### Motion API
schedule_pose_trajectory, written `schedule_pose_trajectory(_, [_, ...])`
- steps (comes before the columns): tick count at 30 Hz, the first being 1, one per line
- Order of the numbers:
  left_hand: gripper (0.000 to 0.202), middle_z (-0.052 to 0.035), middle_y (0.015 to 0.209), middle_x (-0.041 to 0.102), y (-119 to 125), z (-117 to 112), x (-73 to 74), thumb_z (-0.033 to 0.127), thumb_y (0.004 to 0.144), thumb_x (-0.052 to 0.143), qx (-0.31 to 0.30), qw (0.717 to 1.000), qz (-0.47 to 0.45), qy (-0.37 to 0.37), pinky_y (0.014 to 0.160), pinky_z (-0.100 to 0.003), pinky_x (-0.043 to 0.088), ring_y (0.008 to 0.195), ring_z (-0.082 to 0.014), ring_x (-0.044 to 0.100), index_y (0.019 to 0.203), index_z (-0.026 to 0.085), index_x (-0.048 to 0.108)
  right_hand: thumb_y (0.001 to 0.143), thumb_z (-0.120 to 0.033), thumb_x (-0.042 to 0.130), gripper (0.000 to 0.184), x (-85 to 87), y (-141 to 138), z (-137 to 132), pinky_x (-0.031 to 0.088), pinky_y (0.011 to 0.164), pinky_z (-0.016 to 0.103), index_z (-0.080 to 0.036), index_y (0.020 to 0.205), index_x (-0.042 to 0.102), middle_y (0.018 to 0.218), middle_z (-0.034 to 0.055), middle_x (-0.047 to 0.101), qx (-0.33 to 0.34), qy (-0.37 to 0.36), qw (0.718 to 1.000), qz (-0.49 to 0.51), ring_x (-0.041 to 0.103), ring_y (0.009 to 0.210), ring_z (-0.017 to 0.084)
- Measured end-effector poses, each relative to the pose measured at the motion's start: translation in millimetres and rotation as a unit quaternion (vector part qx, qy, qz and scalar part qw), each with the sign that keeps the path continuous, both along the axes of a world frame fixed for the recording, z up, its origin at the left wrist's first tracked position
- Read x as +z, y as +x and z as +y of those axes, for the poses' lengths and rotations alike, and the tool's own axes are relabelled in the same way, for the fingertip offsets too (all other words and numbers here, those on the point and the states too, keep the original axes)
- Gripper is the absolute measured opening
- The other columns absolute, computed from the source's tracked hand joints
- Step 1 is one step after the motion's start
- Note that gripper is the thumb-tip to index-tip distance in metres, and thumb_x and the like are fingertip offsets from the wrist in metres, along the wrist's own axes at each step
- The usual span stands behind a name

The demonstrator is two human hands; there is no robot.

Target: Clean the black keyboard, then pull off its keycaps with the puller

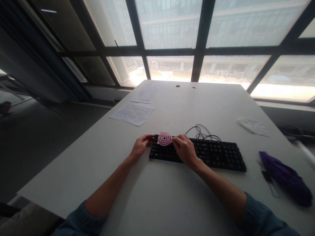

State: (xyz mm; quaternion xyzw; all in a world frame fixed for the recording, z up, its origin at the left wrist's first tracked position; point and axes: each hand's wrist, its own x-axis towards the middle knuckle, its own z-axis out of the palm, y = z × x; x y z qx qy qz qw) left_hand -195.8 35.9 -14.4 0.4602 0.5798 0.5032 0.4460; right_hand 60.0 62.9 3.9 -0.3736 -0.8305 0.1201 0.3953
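A black keyboard (209,154) lies on the white table, slightly slanted. Over its left end is a pink round pad with concentric ridges (164,139); its exact kind I cannot make out. The fingers of my right hand (184,147) pinch the pad's right edge above the keys. At the keyboard's upper left corner, my left hand (141,146) is closed with its fingertips around the edge, close to the pad's left side. Part of the keys is hidden under the pad and my right hand.
Behind the keyboard lies its coiled black cable (203,132). Printed paper sheets (133,113) rest at the table's left side. To the right are a crumpled white item (252,126), a purple cloth-like bundle (285,178) and a dark-handled tool (268,178). Windows (169,26) stand beyond the table.
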Motion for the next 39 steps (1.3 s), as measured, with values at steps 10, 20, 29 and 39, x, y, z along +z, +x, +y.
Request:
schedule_pose_trajectory(10, [0.033,-0.0117,0.107,0.074,-3,1,-5.3,0.027,0.076,0.06,0.004,1.0,-0.001,0.005,0.096,-0.044,0.052,0.1,-0.026,0.069,0.104,0.013,0.072,0.094,-0.02,0.056,0.016,2.4,-2,-4,0.045,0.081,0.03,-0.023,0.092,0.071,0.086,0.0051,0.066,0.038,-0.022,0.999,-0.016,0.058,0.087,0.019])
schedule_pose_trajectory(20, [0.035,-0.0119,0.109,0.074,-2,1,-3.5,0.028,0.077,0.059,0.002,1.0,-0.004,0.004,0.095,-0.042,0.052,0.099,-0.025,0.069,0.106,0.013,0.071,0.095,-0.019,0.056,0.018,0.7,-2,-3,0.047,0.082,0.031,-0.022,0.099,0.073,0.09,0.006,0.067,0.074,-0.025,0.997,0.001,0.058,0.089,0.02])
schedule_pose_trajectory(29, [0.034,-0.0115,0.11,0.074,-3,2,-6.5,0.027,0.077,0.059,0.001,1.0,-0.001,0.007,0.096,-0.043,0.052,0.101,-0.0251,0.069,0.105,0.014,0.072,0.097,-0.022,0.053,0.022,-3.0,-3,0,0.048,0.084,0.034,-0.024,0.109,0.072,0.091,0.0069,0.066,0.042,-0.035,0.998,0.025,0.057,0.089,0.021])
schedule_pose_trajectory(39, [0.034,-0.0115,0.109,0.074,-1,2,-4.9,0.028,0.076,0.06,0.005,1.0,-0.006,0.004,0.097,-0.043,0.051,0.101,-0.0252,0.069,0.103,0.014,0.072,0.097,-0.016,0.048,0.028,-5.6,-4,1,0.048,0.086,0.036,-0.023,0.113,0.071,0.093,0.0083,0.065,0.025,-0.04,0.998,0.033,0.056,0.091,0.023])
